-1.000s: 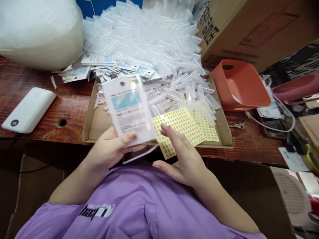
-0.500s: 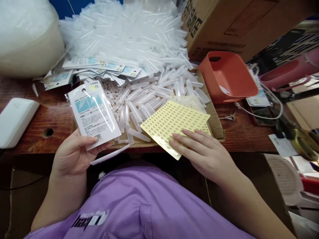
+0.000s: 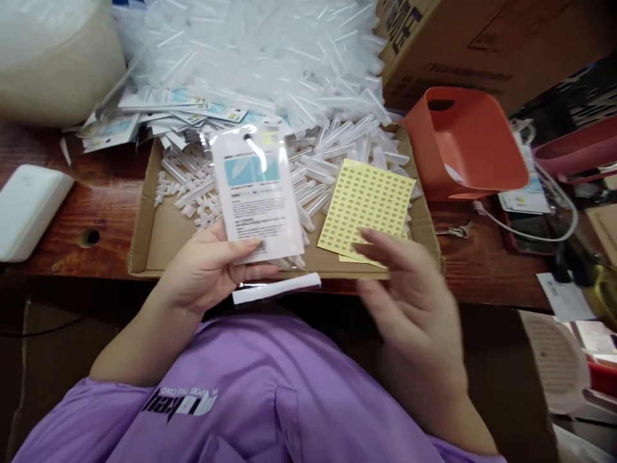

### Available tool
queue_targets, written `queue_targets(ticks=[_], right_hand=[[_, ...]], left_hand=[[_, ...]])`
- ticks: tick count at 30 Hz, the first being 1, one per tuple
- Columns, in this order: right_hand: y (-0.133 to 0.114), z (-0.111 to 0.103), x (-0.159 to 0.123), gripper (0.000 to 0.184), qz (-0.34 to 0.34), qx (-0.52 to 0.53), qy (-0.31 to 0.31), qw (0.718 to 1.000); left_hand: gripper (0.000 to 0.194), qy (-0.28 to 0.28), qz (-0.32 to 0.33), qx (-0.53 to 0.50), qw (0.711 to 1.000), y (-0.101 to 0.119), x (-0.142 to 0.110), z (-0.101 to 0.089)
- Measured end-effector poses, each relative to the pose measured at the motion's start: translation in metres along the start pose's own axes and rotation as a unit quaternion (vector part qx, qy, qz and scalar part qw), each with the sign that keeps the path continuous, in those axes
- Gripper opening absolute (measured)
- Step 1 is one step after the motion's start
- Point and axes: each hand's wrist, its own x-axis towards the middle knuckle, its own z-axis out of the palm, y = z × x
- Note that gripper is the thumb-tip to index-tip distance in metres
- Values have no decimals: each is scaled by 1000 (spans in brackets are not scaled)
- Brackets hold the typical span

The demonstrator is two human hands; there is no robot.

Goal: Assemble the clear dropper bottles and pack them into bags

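My left hand [image 3: 207,267] grips a printed packet [image 3: 258,215] in clear film by its lower edge, thumb across the front. The packet's flap [image 3: 277,288], with a white strip along it, hangs below the fingers. Blurred by motion, my right hand [image 3: 414,302] holds nothing, thumb and fingers apart. Just beyond its fingertips lies a yellow sheet of small oval stickers [image 3: 369,209], over another yellow sheet. Both sheets rest on a shallow cardboard tray [image 3: 154,241] with clear plastic tubes [image 3: 313,199] and small white plastic pieces [image 3: 193,215] in it.
Clear plastic tubes form a large heap [image 3: 250,58] at the back. Flat printed packets [image 3: 178,106] are piled before it. An orange bin [image 3: 477,148] stands right, near a cardboard box [image 3: 463,45], keys [image 3: 456,230] and a white cable [image 3: 530,238]. A white device [image 3: 33,209] lies left.
My left hand has brought the packet rightward, over the tray's middle. My right hand has come off the sticker sheet, which now lies flatter on the tray.
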Motion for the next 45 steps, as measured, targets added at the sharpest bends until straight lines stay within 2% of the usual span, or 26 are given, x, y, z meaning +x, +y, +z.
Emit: queue_targets(ticks=[2, 5, 8, 11, 13, 15, 20, 23, 25, 27, 31, 36, 40, 45], right_hand=[[-14, 24, 7, 58, 44, 126, -91, 987], [-22, 47, 13, 68, 76, 197, -153, 965], [-24, 55, 10, 74, 81, 194, -162, 964], [-26, 58, 5, 59, 52, 191, -154, 968], [-30, 60, 2, 48, 38, 158, -135, 977], [-32, 61, -1, 48, 31, 106, -123, 986], [-32, 56, -3, 56, -64, -34, -156, 985], [-35, 51, 3, 59, -141, -130, -194, 962], [-38, 51, 7, 58, -209, -143, -229, 940], [-39, 54, 11, 54, -247, -134, -252, 926], [-37, 61, 12, 52, -266, -132, -242, 924], [-34, 62, 8, 54, -286, -142, -209, 924], [-37, 61, 7, 55, -266, -119, -205, 934], [-43, 61, 5, 52, -250, -141, -192, 939]], left_hand=[[37, -46, -17, 3, 999, -6, -1, 1], [32, -84, -29, 12, 996, -12, -9, -6], [33, -69, -24, 42, 996, -14, -20, -20], [27, -57, -28, 56, 996, -16, -29, -33], [22, -59, -44, 29, 997, -18, -33, -40], [22, -59, -67, -8, 996, -19, -36, -46], [28, -50, -80, -22, 995, -25, -41, -51], [30, -87, -79, -41, 992, -31, -42, -49], [31, -112, -80, -52, 989, -35, -41, -48], [32, -123, -88, -54, 987, -38, -40, -48], [30, -130, -114, -79, 982, -41, -38, -49], [26, -134, -100, -93, 982, -39, -36, -51], [25, -154, -104, -87, 979, -40, -35, -52], [26, -161, -93, -75, 980, -42, -34, -49]])
